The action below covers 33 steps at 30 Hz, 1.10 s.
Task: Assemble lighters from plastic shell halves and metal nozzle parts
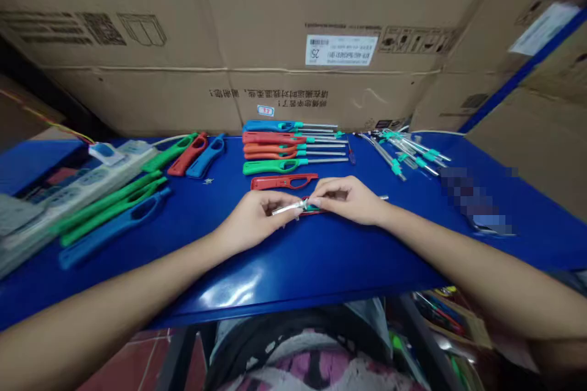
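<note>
Silvery piece (280,210), 1 in all, is held above mid-table, as I see it remotely. Behind stands cardboard (257,36), apparently a screen; below spreads 1 blue table (257,256), with 1 power strip (105,174) at left. Left hand (257,220) pinches the piece, thumb against fingers; right hand (348,198) appears closed on its other end, probably to steady fine work. I count at least 4 lighters (275,151), laid parallel, likely for order; 6 shells (183,159) at left, in 2 groups of 3, presumably for easy reach; 1 red shell (268,182) beyond the hands; 1 red edge (310,213) beneath them. Rods (415,149) at right overlap too much to count.
</note>
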Tool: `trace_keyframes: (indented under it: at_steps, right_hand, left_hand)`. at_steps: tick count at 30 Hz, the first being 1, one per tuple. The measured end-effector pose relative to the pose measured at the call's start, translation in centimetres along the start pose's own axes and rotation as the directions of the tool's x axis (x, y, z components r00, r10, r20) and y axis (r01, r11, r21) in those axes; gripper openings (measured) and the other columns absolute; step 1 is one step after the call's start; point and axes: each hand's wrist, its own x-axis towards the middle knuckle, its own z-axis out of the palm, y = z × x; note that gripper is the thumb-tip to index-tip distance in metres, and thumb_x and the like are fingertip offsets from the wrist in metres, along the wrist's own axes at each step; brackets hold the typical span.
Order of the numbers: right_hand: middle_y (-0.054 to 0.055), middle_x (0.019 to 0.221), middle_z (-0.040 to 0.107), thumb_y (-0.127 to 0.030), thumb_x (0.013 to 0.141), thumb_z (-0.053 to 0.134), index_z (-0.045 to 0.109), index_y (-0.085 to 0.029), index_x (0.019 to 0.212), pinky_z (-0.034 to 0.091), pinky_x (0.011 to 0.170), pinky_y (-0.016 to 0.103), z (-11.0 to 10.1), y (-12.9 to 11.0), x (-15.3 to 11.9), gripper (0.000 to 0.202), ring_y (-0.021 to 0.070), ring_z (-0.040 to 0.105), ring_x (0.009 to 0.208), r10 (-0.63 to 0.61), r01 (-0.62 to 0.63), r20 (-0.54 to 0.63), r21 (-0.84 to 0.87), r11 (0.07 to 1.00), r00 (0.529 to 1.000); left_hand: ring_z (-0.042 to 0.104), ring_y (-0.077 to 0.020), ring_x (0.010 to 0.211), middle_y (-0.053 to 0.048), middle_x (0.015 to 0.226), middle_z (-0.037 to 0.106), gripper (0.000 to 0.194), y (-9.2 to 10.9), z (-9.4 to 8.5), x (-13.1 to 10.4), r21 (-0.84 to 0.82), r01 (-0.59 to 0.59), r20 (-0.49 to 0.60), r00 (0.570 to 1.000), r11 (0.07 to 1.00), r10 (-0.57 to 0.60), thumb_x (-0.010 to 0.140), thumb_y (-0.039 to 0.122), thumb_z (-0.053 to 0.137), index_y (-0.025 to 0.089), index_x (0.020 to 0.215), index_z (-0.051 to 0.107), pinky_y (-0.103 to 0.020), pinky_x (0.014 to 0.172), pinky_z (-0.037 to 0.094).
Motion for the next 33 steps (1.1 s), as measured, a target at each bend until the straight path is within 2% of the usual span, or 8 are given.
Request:
trace_keyframes:
  at_steps: [19, 29, 33]
  right_hand:
    - [0.005, 0.081, 0.072, -0.037, 0.078, 0.078, 0.076, -0.015, 0.080, 0.049, 0.067, 0.027, 0.61, 0.23, 0.12, 0.022, 0.0130, 0.062, 0.072, 0.082, -0.080, -0.038, 0.046, 0.996, 0.996]
    - [0.003, 0.077, 0.073, -0.039, 0.074, 0.080, 0.074, -0.014, 0.078, 0.050, 0.070, 0.027, 0.38, -0.32, 0.47, 0.026, 0.0124, 0.063, 0.070, 0.258, -0.253, -0.020, 0.145, 0.957, 0.966]
    - [0.002, 0.077, 0.072, -0.040, 0.073, 0.081, 0.072, -0.015, 0.078, 0.049, 0.069, 0.026, 0.48, -0.35, 0.54, 0.027, 0.0119, 0.063, 0.069, 0.288, -0.278, -0.044, 0.159, 0.947, 0.957]
  left_hand:
    - [0.065, -0.0132, 0.071, -0.005, 0.088, 0.078, 0.027, 0.08, 0.70, -0.13, 0.021, -0.002, -0.051, 0.999, 1.000, 0.003, 0.088, 0.036, 0.068, 0.013, 0.100, 0.077, -0.021, 0.061, 0.048]
    - [0.061, -0.0119, 0.064, -0.004, 0.085, 0.077, 0.032, -0.22, 0.67, -0.13, 0.038, -0.008, -0.063, 0.998, 0.999, 0.010, 0.088, 0.040, 0.069, 0.016, 0.108, 0.077, -0.022, 0.061, 0.051]
    - [0.062, -0.0122, 0.065, -0.005, 0.085, 0.077, 0.032, -0.35, 0.67, -0.01, 0.032, 0.012, -0.082, 0.997, 0.999, -0.009, 0.087, 0.040, 0.070, 0.014, 0.106, 0.077, -0.022, 0.061, 0.051]
